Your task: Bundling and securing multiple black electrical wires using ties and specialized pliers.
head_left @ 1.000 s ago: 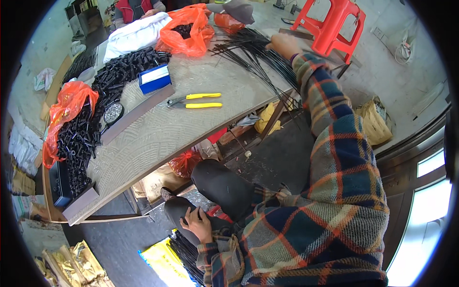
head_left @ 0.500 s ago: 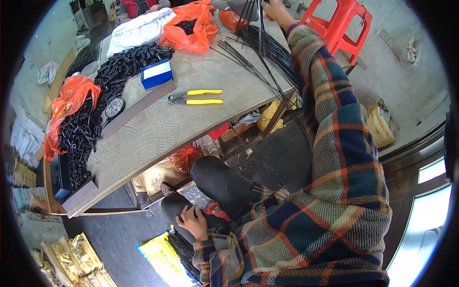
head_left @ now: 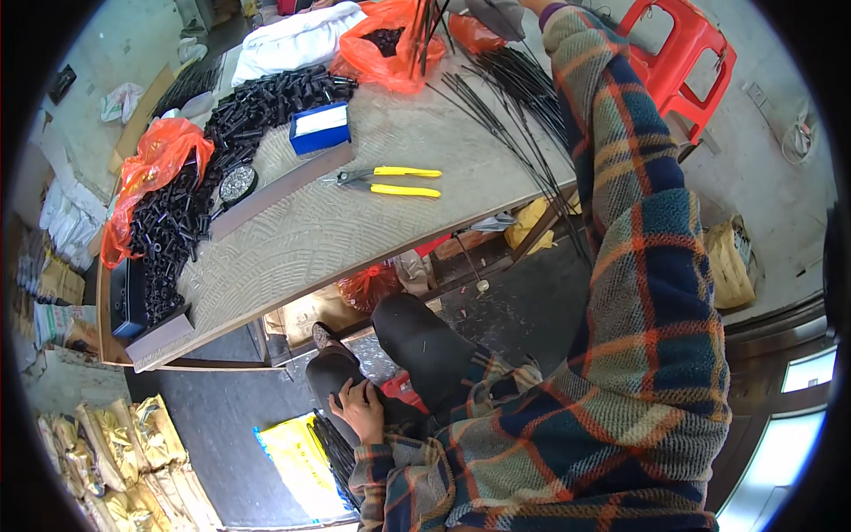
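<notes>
My left hand rests on my dark-trousered thigh with its fingers spread, holding nothing. My right arm stretches across the table to the top edge. Only the wrist side of my right hand shows there; its fingers are cut off. Thin black rods hang upright from the top edge, left of that hand. More long black rods lie on the table beneath the arm, some reaching past the front edge. Yellow-handled pliers lie mid-table, apart from both hands.
Black short tubular parts are heaped on the table, beside a blue box, a round tin and orange bags. A red stool stands at far right. A yellow bag with black rods lies on the floor.
My right hand has moved up and mostly out of view. The upright rods appear farther left. The view has shifted, so the table sits farther right. My left hand stays on my thigh.
</notes>
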